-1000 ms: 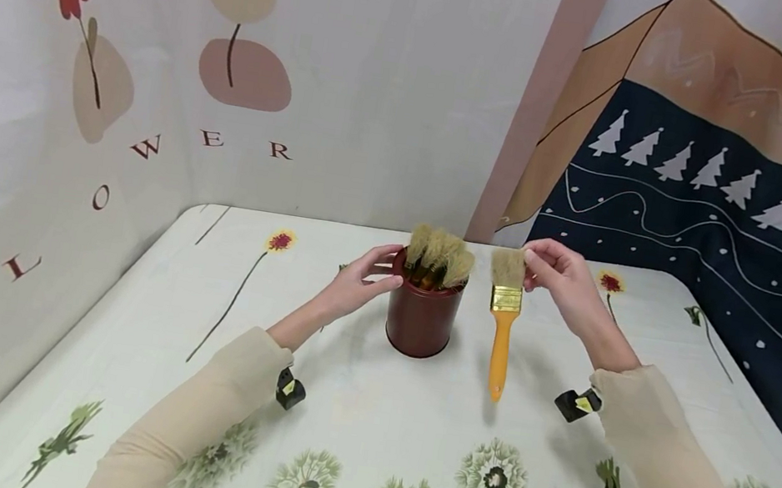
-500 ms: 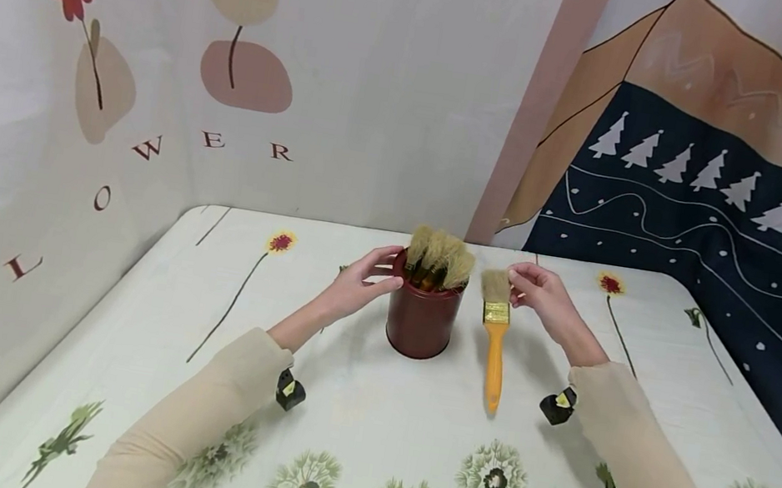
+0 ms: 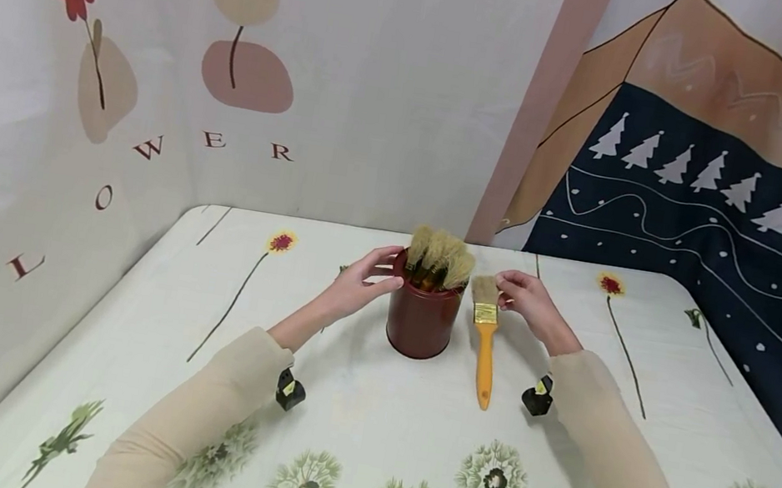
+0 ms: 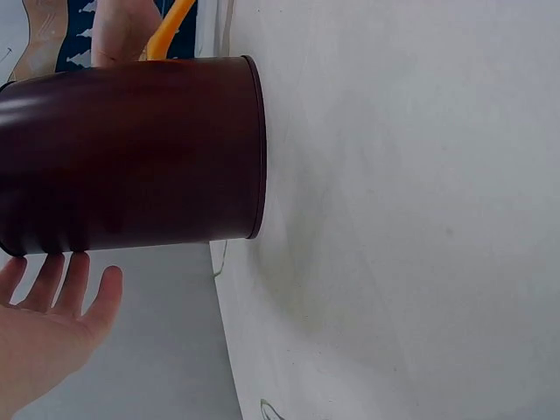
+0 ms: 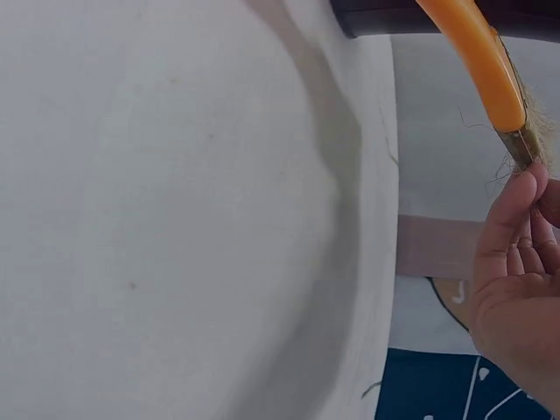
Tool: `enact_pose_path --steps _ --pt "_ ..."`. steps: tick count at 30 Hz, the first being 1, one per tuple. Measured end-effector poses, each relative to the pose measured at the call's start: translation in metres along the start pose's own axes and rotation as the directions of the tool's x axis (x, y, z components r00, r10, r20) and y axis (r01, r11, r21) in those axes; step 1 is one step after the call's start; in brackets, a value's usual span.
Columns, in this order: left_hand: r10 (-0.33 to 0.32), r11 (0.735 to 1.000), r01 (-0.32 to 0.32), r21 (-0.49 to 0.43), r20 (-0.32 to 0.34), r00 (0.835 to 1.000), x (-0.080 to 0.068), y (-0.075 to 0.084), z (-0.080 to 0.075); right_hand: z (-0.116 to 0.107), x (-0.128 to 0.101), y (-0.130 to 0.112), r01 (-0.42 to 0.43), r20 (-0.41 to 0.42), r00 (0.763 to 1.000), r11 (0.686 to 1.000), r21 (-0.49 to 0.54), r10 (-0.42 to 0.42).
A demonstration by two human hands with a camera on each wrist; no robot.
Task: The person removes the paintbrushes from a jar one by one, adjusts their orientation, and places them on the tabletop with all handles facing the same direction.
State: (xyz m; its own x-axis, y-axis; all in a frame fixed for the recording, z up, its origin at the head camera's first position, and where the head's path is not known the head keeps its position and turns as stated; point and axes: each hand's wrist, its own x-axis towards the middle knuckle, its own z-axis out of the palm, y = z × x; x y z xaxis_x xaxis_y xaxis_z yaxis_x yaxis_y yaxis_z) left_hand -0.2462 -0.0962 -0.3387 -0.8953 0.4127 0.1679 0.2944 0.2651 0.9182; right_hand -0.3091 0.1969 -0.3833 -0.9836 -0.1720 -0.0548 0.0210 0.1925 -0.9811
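While L hand rests spread fingers on dark red tin, R hand pinches brush by bristles, handle down, just right of tin. Looks like loading step imo; next move prob needs handle tip raised over rim, clear of other brushes.

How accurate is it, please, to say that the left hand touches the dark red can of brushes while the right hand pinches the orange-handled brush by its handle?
Not quite: the right hand pinches the orange-handled brush by its bristle end, not its handle, as the head view shows. The left hand does touch the dark red can of brushes.
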Motion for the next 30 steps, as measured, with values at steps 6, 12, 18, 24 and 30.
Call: enact_pose_path --steps 6,12,18,24,30 --pt "0.009 1.000 -0.009 0.000 0.001 1.000 0.000 0.000 0.000 0.000 0.007 0.008 -0.043 -0.005 0.999 0.999 -0.004 0.043" --pt "0.022 0.999 -0.021 -0.031 0.014 1.000 -0.001 0.000 -0.001 0.001 0.014 0.015 -0.064 0.018 0.998 0.998 -0.025 0.064" --pt "0.024 0.999 -0.023 -0.039 0.015 1.000 -0.001 0.000 -0.001 -0.016 0.057 0.076 -0.042 0.080 0.996 0.998 0.043 0.039" --pt "0.018 0.999 -0.017 -0.040 0.016 1.000 -0.002 0.001 -0.001 -0.028 0.087 0.110 -0.045 0.085 0.996 0.996 0.071 0.039" --pt "0.021 0.999 -0.020 -0.036 0.016 1.000 -0.001 0.001 -0.001 0.002 0.031 0.034 -0.171 -0.021 0.985 0.978 -0.120 0.169"
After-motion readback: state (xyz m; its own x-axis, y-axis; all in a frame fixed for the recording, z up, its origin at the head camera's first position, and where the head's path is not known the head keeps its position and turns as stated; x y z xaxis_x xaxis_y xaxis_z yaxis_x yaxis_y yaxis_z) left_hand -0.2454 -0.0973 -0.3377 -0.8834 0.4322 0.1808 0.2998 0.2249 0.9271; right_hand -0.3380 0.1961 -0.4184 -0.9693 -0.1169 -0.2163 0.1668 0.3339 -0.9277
